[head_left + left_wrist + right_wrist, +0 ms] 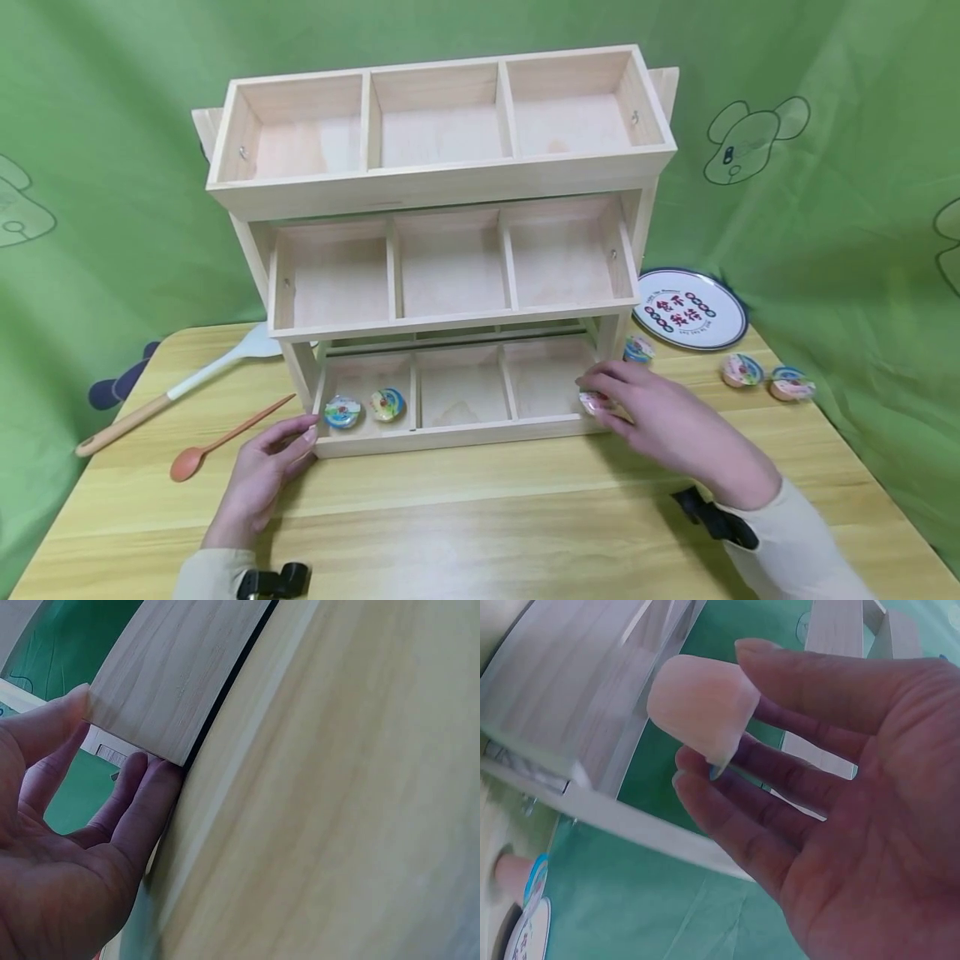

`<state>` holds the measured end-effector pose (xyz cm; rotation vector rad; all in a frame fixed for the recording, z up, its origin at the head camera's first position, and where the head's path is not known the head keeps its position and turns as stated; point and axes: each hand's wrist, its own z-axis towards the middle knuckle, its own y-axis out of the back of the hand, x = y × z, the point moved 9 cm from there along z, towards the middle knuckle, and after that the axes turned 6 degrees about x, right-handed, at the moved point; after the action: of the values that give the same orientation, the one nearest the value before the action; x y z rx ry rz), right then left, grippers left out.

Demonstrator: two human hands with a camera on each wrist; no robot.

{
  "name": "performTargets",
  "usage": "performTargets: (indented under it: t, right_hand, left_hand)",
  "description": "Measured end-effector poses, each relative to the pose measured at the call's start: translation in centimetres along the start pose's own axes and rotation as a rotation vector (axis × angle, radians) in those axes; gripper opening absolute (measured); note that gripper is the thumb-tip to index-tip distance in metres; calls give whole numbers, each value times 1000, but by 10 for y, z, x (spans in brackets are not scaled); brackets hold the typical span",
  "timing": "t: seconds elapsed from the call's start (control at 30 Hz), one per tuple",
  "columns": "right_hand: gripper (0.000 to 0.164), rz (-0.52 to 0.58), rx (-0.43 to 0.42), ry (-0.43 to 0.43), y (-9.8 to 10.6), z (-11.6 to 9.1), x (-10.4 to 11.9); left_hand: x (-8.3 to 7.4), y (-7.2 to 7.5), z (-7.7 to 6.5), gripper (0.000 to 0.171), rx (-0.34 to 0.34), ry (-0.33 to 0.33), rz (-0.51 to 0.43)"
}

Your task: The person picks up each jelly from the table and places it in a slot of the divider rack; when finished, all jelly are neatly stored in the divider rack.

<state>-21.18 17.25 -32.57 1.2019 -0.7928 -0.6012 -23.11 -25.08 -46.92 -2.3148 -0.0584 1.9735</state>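
Note:
A three-tier wooden rack (442,179) stands on the table, each tier split into three compartments. My right hand (660,417) pinches a small pink jelly cup (701,701) between thumb and fingers, over the right end of the bottom tier. In the head view that cup is partly covered by the fingers. My left hand (258,475) holds the front left corner of the bottom tier, its thumb by the board's upper edge and fingertips (161,776) at the lower corner. Two jelly cups, one blue-lidded (342,412) and one yellowish (387,404), sit in the bottom left compartment.
Right of the rack lie a jelly cup (639,349) beside its leg and two more, one pinkish (741,370) and one blue-rimmed (791,384). A white plate (688,308) is behind them. At left lie a white-headed spatula (202,379) and an orange spoon (189,462).

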Motion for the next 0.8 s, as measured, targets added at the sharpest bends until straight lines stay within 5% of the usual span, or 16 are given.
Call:
performTargets:
  t: [0.8]
  right_hand:
    - [30,-29,34,131,-17,31,33]
  left_hand:
    - [0,0,-1,30,1,9,1]
